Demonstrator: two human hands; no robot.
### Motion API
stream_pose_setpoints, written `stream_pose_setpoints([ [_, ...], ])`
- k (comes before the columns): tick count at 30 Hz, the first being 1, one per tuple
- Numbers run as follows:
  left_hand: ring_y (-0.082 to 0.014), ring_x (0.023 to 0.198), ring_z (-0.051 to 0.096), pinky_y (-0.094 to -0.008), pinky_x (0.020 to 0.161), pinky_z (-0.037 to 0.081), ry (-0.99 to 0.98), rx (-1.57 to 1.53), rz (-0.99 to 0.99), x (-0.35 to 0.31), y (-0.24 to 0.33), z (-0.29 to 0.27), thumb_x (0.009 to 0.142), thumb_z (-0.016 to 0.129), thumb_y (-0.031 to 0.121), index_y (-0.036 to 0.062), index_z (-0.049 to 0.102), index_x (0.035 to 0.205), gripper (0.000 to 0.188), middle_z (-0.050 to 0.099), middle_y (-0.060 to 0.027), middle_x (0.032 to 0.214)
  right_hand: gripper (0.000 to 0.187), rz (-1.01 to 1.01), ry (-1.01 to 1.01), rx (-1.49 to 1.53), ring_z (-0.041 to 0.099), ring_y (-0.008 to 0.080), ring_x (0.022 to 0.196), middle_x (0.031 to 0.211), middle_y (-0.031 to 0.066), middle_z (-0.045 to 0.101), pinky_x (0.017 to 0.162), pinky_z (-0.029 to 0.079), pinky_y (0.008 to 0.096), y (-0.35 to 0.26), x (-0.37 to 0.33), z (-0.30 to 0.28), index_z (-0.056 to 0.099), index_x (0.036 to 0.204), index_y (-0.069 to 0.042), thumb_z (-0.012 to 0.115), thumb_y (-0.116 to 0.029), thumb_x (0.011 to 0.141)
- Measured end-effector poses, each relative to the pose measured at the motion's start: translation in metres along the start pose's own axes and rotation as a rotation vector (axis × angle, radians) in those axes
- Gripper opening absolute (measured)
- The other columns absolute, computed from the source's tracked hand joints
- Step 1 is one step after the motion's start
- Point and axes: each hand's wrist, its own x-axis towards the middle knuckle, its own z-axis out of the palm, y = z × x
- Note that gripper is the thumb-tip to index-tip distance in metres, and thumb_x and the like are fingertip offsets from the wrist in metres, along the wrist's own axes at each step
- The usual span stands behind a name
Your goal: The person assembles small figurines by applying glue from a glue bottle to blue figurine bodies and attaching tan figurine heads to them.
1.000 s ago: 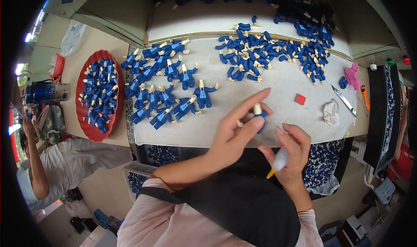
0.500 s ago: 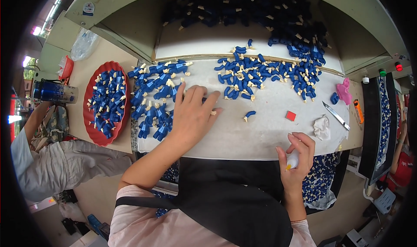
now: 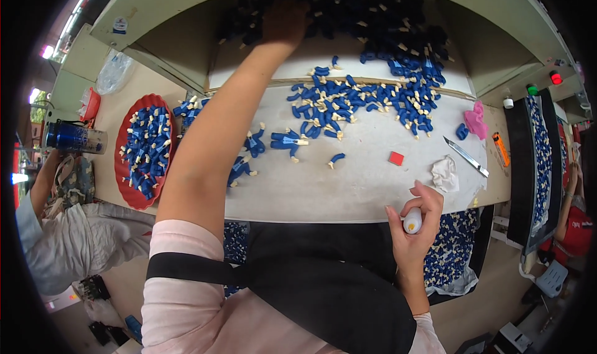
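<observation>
My left hand (image 3: 286, 21) reaches far back into the shaded hutch, over a heap of dark blue toy figure bodies (image 3: 348, 12); its fingers are lost in the shadow. In my right hand (image 3: 420, 229), at the table's front edge, a small white bottle (image 3: 412, 220) with a yellow tip is gripped. One blue figure body (image 3: 287, 142) with cream hands and neck lies alone on the table. Small blue arms with cream hands (image 3: 367, 99) are heaped at the middle back, and a single arm (image 3: 336, 160) rests nearer to me. My left forearm hides other figure bodies.
A red scalloped tray (image 3: 124, 189) full of blue parts stands at left. Toward the right lie a red square (image 3: 396, 158), crumpled tissue (image 3: 445, 173), a craft knife (image 3: 466, 157), pink putty (image 3: 477, 121) and an orange cutter (image 3: 501, 150). A conveyor (image 3: 521, 173) runs beyond; people sit on both sides.
My left hand has moved from the table, beside the figure bodies, up into the back of the hutch. A figure body now lies where that hand was. My right hand keeps the bottle, tilted differently.
</observation>
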Motion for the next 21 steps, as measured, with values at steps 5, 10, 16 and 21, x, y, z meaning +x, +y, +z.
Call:
stream_pose_setpoints([
  [5, -0.0261, 0.077, 0.058, -0.0358, 0.067, 0.046, -0.230, -0.359, -0.157, 0.003, 0.022, -0.070, 0.075, 0.060, 0.025, 0.0064, 0.058, 0.087, 0.022, 0.060, -0.0118, 0.082, 0.052, 0.106, 0.080, 0.276, 0.043, 0.0140, 0.069, 0.099, 0.0135, 0.037, 0.068, 0.038, 0.0260, 0.017, -0.009, -0.004, 0.031, 0.109, 0.000, 0.052, 0.011, 0.063],
  [10, -0.0093, 0.081, 0.054, -0.0204, 0.073, 0.041, -0.572, -1.179, -0.534, -0.061, 0.068, -0.157, 0.082, 0.054, 0.017, 0.0016, 0.051, 0.093, 0.019, 0.060, -0.0054, 0.088, 0.037, 0.120, 0.037, 0.492, 0.049, 0.0178, 0.080, 0.109, 0.0169, 0.033, 0.063, 0.043, 0.0252, 0.025, -0.006, -0.004, 0.029, 0.102, -0.003, 0.043, 0.007, 0.069],
  [16, -0.0238, 0.082, 0.055, -0.0328, 0.078, 0.039, -0.421, -0.683, -0.282, -0.090, 0.091, -0.174, 0.076, 0.059, 0.015, 0.0027, 0.052, 0.084, 0.017, 0.056, -0.0105, 0.085, 0.034, 0.089, -0.012, 0.387, 0.050, 0.0210, 0.090, 0.110, 0.0146, 0.033, 0.069, 0.048, 0.0278, 0.007, 0.005, -0.002, 0.043, 0.104, 0.002, 0.047, 0.006, 0.071],
  [21, -0.0254, 0.074, 0.054, -0.0328, 0.073, 0.037, -0.606, -0.509, -0.294, -0.078, 0.103, -0.164, 0.075, 0.058, 0.013, 0.0026, 0.051, 0.082, 0.014, 0.055, -0.0105, 0.083, 0.033, 0.099, 0.006, 0.353, 0.050, 0.0208, 0.092, 0.111, 0.0136, 0.033, 0.068, 0.048, 0.0291, 0.002, 0.002, 0.002, 0.043, 0.106, 0.001, 0.048, 0.003, 0.073],
])
